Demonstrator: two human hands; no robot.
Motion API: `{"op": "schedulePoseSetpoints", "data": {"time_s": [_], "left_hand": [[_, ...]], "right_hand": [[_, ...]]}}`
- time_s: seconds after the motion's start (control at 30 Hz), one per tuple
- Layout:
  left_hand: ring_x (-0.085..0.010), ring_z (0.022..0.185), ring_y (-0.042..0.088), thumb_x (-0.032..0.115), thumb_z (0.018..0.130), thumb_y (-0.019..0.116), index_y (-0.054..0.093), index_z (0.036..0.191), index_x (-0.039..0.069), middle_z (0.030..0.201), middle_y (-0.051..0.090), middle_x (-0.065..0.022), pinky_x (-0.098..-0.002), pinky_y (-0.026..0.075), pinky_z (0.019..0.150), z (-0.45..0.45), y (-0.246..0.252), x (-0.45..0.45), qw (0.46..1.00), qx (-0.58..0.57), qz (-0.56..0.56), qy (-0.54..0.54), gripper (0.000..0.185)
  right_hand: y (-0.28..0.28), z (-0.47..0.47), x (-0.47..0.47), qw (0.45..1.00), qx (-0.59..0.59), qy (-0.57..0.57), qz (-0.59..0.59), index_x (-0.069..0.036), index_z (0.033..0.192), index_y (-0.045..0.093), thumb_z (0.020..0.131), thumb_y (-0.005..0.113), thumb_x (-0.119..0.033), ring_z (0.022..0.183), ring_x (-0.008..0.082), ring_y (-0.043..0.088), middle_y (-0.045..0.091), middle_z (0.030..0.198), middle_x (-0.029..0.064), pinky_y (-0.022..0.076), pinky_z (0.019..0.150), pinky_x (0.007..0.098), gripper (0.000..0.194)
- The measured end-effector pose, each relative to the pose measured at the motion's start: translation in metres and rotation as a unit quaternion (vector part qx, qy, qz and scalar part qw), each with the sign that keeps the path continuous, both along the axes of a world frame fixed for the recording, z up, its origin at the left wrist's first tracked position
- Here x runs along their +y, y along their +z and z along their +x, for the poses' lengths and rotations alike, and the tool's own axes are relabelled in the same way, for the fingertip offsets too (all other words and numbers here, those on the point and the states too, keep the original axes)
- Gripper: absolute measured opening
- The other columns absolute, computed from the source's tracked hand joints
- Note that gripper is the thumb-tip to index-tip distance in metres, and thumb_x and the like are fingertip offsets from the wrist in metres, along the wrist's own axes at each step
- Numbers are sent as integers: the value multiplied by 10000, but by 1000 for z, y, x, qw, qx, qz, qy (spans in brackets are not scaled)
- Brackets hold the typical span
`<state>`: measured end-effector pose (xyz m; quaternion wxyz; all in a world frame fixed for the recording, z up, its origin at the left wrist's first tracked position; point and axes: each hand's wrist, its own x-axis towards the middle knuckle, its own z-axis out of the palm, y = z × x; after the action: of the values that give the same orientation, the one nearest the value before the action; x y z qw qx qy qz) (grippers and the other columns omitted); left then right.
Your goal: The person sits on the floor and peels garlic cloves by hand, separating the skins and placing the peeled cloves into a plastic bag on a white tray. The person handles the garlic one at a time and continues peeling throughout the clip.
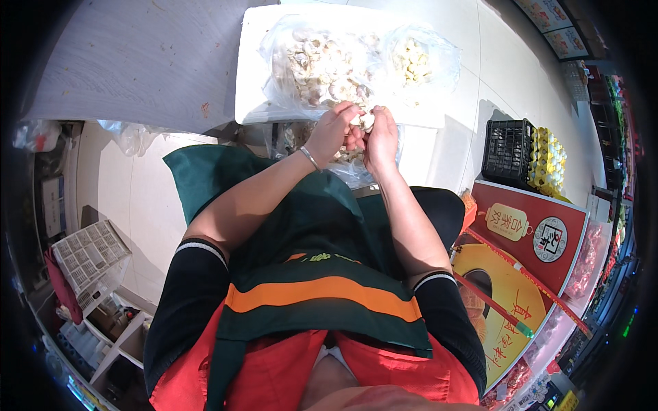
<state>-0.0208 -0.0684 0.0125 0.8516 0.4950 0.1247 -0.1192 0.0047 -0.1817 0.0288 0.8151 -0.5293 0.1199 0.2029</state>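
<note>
Between the fingertips of my left hand (334,131) and my right hand (381,134) is a pale piece of garlic (364,121), held by both. Just beyond my hands, a clear plastic bag (280,85) lies spread wide and full of unpeeled garlic (321,61) with loose skins. To its right, peeled yellowish cloves (411,61) fill part of a second clear bag (444,59). Both bags rest on a white foam box lid (252,103). Below my hands, another clear bag (354,177) contains garlic skins, partly covered by my hands and forearms.
A grey table (149,67) stands at the far left. On the right are a black plastic crate (504,154), yellow trays of eggs (549,159) and a red and yellow printed display box (545,267). A white plastic basket (92,251) lies at left, above open shelving (128,334).
</note>
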Motion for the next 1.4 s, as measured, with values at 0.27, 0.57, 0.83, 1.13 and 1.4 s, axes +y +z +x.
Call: {"op": "schedulePoseSetpoints", "data": {"time_s": [0.27,0.57,0.83,1.13,1.4], "left_hand": [[-101,515,526,307,961,513,531,1010,24,621,539,-24,-250,427,506,-4,-5,-7,970,-81,229,12,288],[-75,539,458,242,940,546,502,1077,55,656,499,-25,-219,375,479,5,9,6,997,15,34,-64,235],[-128,691,597,207,880,615,583,960,9,834,604,-107,-234,486,577,23,-30,32,972,50,-215,85,216],[-137,702,581,190,719,776,463,1214,25,872,590,-80,-283,494,652,21,-25,15,969,-91,205,99,609],[-91,658,531,135,764,738,598,1047,37,757,572,-26,-232,460,617,7,7,16,886,-249,392,-12,331]], "right_hand": [[-26,0,-3,996,-59,-14,-68,-89,848,427,985,402,-188,516,86,471,484,685,14,365,406,227,171],[-16,1,-4,991,-70,37,-110,-72,845,415,990,452,-206,527,89,499,496,723,37,403,415,216,201],[-14,15,-16,998,11,-2,62,-42,876,454,982,467,-131,677,187,597,548,806,90,524,575,291,139],[-11,12,-13,999,-7,-17,36,8,1004,490,947,515,-51,795,225,650,570,887,105,565,675,296,86],[-3,21,-26,995,83,50,0,4,1023,505,924,575,-104,658,132,604,611,837,96,495,561,222,162]]}}
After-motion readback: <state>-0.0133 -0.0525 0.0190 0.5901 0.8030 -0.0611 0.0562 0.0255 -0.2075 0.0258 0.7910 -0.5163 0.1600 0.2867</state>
